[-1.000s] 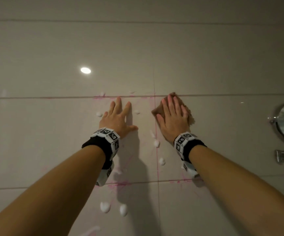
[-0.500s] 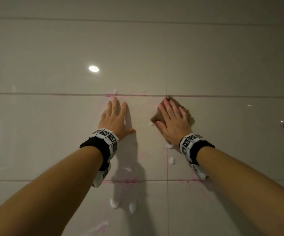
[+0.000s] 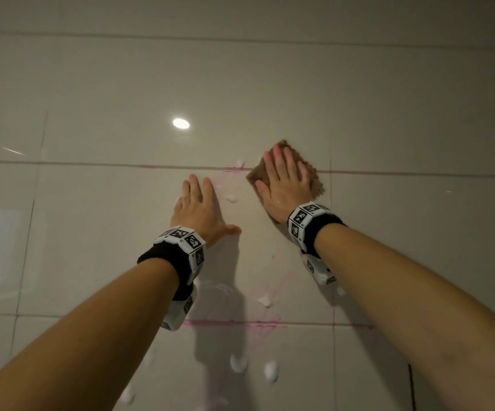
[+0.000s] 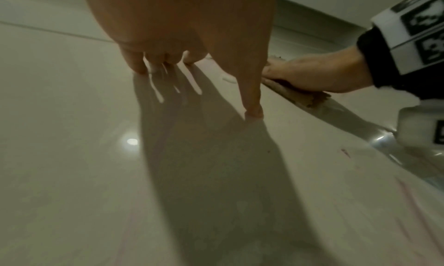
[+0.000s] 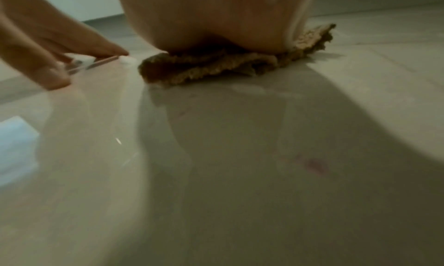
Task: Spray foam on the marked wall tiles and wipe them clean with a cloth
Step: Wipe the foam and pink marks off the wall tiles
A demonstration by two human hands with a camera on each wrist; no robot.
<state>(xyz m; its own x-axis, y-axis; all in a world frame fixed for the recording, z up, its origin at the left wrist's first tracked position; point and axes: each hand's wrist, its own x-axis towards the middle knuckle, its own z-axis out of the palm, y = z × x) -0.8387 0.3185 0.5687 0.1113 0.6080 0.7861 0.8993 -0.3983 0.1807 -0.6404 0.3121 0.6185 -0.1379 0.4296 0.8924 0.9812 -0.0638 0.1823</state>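
Note:
A glossy beige tiled wall [image 3: 270,93] fills the head view, with pink marker lines [image 3: 234,323] along the grout and pink smears between. My right hand [image 3: 284,179] presses a folded brown cloth [image 3: 314,182] flat against the wall with straight fingers, just at the upper pink line. The cloth [image 5: 216,66] lies bunched under the palm in the right wrist view. My left hand [image 3: 198,203] rests flat on the tile to the left, fingers straight, thumb out. White foam blobs [image 3: 265,301] dot the wall, one small blob [image 3: 232,199] between the hands.
More foam blobs [image 3: 238,363] sit below the lower pink line. A bright ceiling-light reflection [image 3: 181,123] shows on the tile above the left hand. Vertical grout lines run at the left and right of the marked tile.
My right hand has slid the cloth up and slightly left, onto the upper pink line. The view has shifted right to left, and the wall mirror has left the frame. My left hand stays flat.

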